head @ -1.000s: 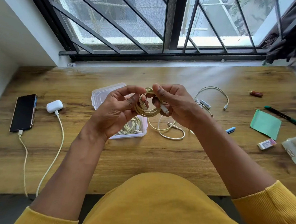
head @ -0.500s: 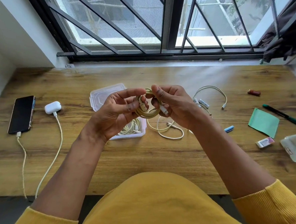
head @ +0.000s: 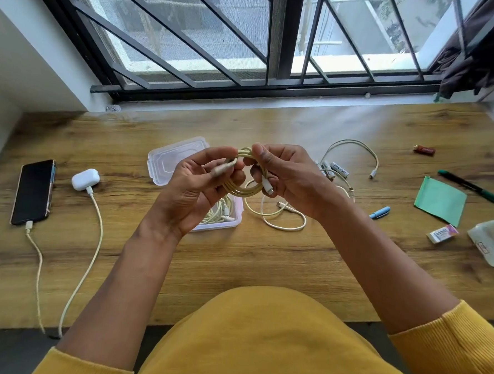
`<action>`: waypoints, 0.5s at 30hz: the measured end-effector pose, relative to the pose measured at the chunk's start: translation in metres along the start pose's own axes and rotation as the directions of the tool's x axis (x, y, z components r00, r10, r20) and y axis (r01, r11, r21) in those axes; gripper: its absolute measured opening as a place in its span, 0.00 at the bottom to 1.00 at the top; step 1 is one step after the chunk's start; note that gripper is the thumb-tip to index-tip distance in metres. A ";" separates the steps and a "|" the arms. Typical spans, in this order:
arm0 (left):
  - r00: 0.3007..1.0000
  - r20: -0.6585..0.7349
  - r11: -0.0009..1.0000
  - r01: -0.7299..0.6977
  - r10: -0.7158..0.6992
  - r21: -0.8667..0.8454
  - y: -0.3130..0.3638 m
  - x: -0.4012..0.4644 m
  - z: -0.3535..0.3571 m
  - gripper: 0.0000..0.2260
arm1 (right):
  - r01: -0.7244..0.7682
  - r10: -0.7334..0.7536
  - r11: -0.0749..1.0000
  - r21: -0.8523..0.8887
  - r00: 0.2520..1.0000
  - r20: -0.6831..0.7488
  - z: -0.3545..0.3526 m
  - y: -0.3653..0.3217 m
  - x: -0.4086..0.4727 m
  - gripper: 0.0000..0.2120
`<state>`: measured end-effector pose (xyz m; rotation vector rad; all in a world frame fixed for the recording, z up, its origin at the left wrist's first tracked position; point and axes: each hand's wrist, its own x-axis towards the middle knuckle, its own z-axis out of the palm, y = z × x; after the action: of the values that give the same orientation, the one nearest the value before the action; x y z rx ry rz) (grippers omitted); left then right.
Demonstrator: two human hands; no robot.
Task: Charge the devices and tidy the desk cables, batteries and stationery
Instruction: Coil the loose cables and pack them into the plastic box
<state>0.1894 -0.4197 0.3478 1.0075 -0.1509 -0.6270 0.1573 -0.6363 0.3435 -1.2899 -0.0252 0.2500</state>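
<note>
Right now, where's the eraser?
In the head view, the eraser lies on the desk at far right, just below the green paper and left of the clear pouch, well away from both hands.

The bench (head: 264, 260) is wood with a strong grain and a low sheen. The coil (head: 241, 186) looks like pale yellow braided cord with smooth white plastic plugs. The box (head: 166, 158) is clear, slightly frosted plastic. The phone (head: 33, 191) has a glossy black glass face; the case (head: 85, 178) is smooth white plastic. The sleeve (head: 458, 356) is ribbed mustard cloth. The paper (head: 440, 203) is matt green.
</note>
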 end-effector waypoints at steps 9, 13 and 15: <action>0.973 -0.122 0.965 -0.167 0.194 0.202 -0.003 0.003 0.010 0.10 | -0.020 0.020 0.997 0.073 1.000 -0.006 0.003 0.000 0.000 0.22; 0.946 -0.218 0.960 -0.197 0.239 0.197 -0.005 0.006 0.012 0.10 | -0.021 0.023 0.997 0.080 0.999 -0.030 0.006 -0.001 0.004 0.14; 0.930 -0.255 0.956 -0.217 0.263 0.198 -0.006 0.008 0.013 0.09 | -0.014 0.017 0.998 0.054 0.999 -0.044 0.007 -0.001 0.006 0.10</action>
<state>0.1877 -0.4363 0.3485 1.2070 -0.0768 -0.2452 0.1617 -0.6288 0.3454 -1.2423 0.0296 0.2334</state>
